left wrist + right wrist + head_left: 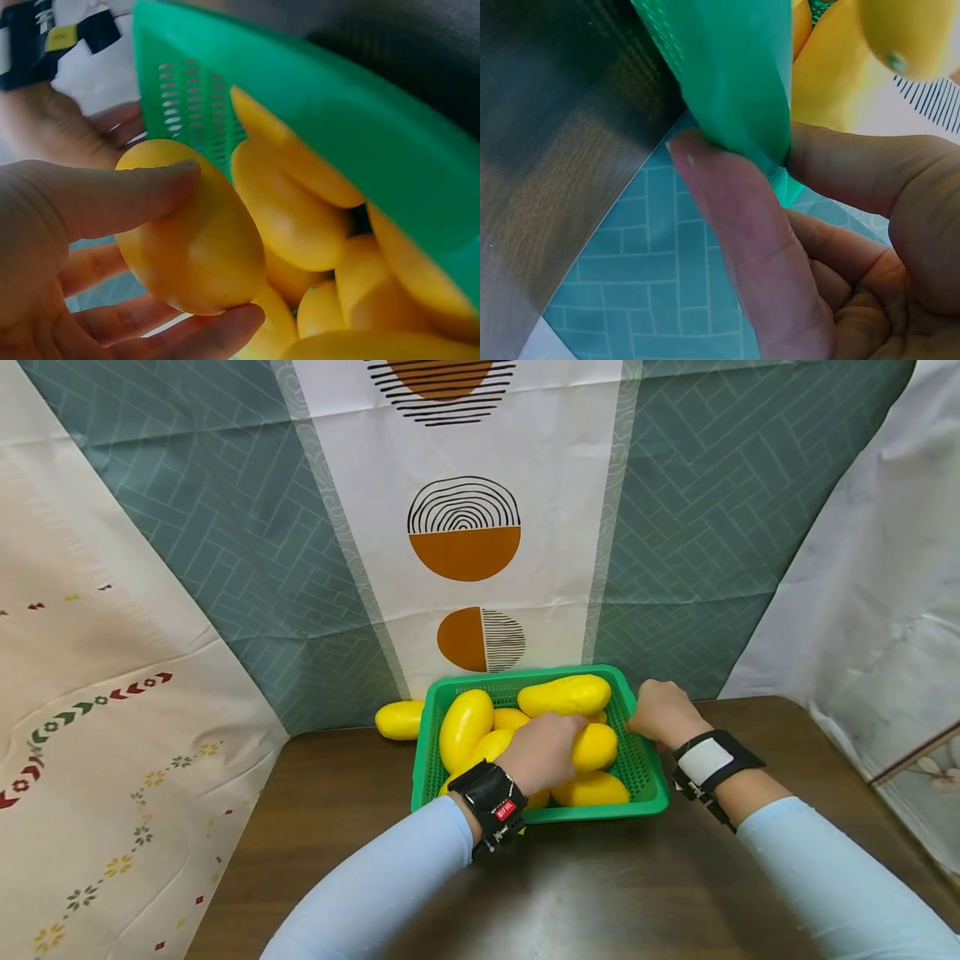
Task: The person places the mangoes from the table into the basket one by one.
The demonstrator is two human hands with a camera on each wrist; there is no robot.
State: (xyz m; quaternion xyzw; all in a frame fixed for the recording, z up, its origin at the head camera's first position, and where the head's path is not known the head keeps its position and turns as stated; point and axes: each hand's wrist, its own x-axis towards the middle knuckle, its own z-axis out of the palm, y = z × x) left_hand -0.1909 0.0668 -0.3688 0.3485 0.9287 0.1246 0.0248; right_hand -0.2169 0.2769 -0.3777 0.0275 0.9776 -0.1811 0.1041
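Observation:
A green plastic basket (600, 811) with perforated walls stands near the back of the table, holding several smooth yellow mangoes (467, 727). Over its right half, my left hand (546, 750) grips one mango (199, 240), thumb on one side and fingers on the other. The head view hides most of those fingers. At the basket's right side, my right hand (667, 714) pinches the green rim (739, 90) between thumb and forefinger. Other mangoes (289, 206) lie heaped beneath and beside the held one.
One mango (397, 720) lies outside the basket, on the table by its left side. The brown wooden table (337, 827) meets a patterned cloth (300, 685) hanging behind. Pale cloth hangs at the left and right.

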